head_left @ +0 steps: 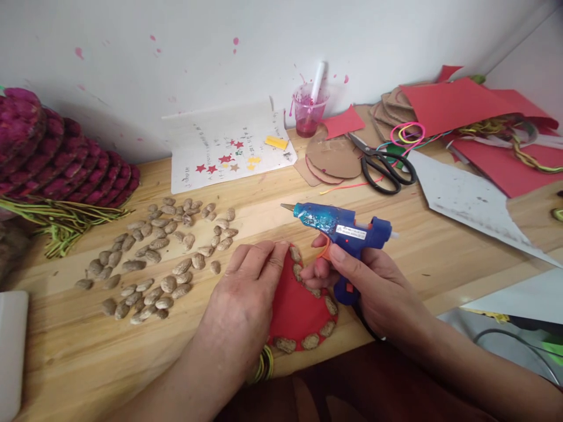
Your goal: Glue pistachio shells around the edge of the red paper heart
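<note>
My right hand [373,275] is wrapped round the handle of a blue hot glue gun [323,218], its fingers near the orange trigger. The metal nozzle points left, above the table and apart from the work. A small red light shows on the gun's side. My left hand [246,299] presses on the left part of a red cut-out [299,310], fingers close together; whatever is under the fingertips is hidden. Peanuts [310,341] in their shells line the cut-out's visible edge. Green and yellow cord [265,364] shows beside my left wrist.
Loose peanuts [169,284] are spread left of my hands. Behind lie a written sheet [185,176] with small stars, a plastic cup [311,108] of pink liquid, cardboard discs [334,158], black-handled scissors [382,167] and red paper [461,102]. Stacked purple discs [57,152] stand at left.
</note>
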Tool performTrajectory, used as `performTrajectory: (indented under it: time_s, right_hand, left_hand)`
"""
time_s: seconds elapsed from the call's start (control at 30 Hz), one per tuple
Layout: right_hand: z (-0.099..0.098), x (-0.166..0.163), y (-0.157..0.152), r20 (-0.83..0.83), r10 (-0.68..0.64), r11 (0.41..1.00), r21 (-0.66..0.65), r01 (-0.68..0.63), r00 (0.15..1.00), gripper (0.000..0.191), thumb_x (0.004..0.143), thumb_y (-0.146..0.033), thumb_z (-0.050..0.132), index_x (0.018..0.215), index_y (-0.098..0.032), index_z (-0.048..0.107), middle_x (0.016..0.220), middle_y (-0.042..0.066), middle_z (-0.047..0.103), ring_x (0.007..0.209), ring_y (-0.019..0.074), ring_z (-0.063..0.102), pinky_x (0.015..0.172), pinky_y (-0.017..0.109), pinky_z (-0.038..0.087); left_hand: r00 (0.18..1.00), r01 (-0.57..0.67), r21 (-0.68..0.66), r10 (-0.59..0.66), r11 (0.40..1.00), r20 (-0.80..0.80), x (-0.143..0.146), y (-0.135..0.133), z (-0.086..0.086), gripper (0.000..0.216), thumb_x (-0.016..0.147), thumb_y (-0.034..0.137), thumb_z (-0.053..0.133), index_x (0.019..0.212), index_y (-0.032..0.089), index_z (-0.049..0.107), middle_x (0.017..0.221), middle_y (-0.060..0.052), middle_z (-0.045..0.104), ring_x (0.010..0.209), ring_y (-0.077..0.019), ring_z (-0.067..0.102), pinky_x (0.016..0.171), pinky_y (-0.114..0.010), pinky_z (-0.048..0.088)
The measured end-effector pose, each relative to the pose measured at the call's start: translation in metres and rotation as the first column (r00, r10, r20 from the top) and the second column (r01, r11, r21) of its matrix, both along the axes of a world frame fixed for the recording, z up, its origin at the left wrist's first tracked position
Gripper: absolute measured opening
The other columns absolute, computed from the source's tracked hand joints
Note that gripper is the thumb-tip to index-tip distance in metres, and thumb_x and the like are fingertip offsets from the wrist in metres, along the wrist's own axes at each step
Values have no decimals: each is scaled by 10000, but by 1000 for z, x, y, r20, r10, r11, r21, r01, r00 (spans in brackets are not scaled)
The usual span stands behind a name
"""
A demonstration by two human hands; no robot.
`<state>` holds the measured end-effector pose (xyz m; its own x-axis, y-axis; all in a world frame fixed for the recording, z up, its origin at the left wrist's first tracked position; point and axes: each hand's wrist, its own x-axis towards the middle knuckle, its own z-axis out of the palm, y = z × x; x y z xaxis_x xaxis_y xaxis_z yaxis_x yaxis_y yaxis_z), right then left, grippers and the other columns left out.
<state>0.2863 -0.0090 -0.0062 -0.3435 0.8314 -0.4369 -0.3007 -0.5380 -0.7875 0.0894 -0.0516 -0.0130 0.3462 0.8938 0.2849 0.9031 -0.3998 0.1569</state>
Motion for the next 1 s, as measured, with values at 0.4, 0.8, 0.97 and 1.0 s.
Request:
performTrajectory:
  time_s: [0.4,0.8,0.97,1.0]
  right_hand:
    - [3,-1,0,47,-5,1000,0,5,999,329,832,-477,820,997,-214,711,790,4,747,841,208,772,779,333,635]
    - [2,0,1,9,-7,1000,-5,7,1000,302,830,-464,828,980,-224,723,735,-13,707,791,199,771,747,310,631]
    - [0,1,1,8,9,1000,-8,-9,1000,263,847,-451,820,949,-226,728,785,-10,736,822,194,781,766,301,636]
    - [0,2,1,11,7,1000,-10,-7,1000,268,847,-455,819,953,-226,728,806,-6,745,828,192,782,767,298,636]
  left_hand:
    - [1000,0,16,0,1000,-6,1,0,1,414,952,8,483,1349,84,575,1167,-129,631,1040,-246,572,932,-383,566]
    - [979,-144,12,141,989,145,4,1,-2,437,959,51,546,1384,154,535,1190,-114,611,1044,-210,640,924,-332,581]
    - [983,-118,-3,118,993,141,4,2,0,384,950,46,546,1310,174,587,1168,-97,608,982,-190,643,882,-313,587]
    - [983,-114,-6,114,993,145,4,2,-1,385,948,40,545,1305,176,593,1168,-95,605,975,-185,641,877,-306,586]
